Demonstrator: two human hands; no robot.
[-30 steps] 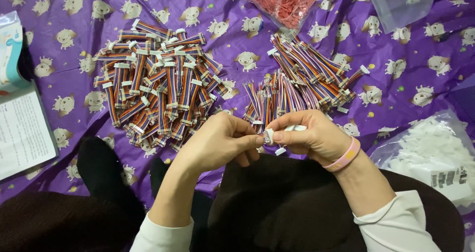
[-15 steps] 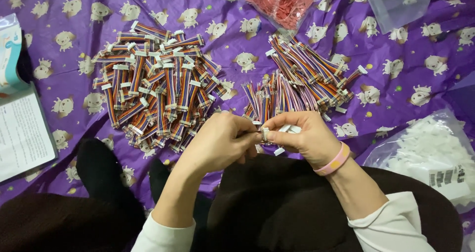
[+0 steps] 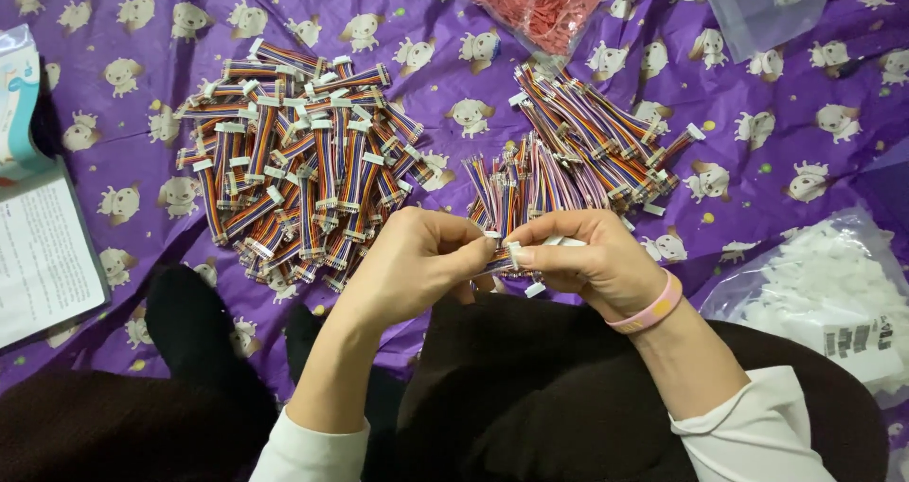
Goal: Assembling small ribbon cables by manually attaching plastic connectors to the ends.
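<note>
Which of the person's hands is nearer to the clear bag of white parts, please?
The right. The right hand is just left of the bag of white parts, across a strip of cloth; the left hand is farther left, beyond the right hand.

Both hands meet over the dark lap — the left hand (image 3: 417, 259) and right hand (image 3: 592, 259) pinch a short multicoloured ribbon cable with white plastic connectors (image 3: 514, 255) between fingertips, near two piles of similar cables on purple printed cloth (image 3: 757, 113).

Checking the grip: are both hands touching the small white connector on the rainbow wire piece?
Touching. The head view shows the left hand and right hand pinching the small white plastic connector between their fingertips.
</note>
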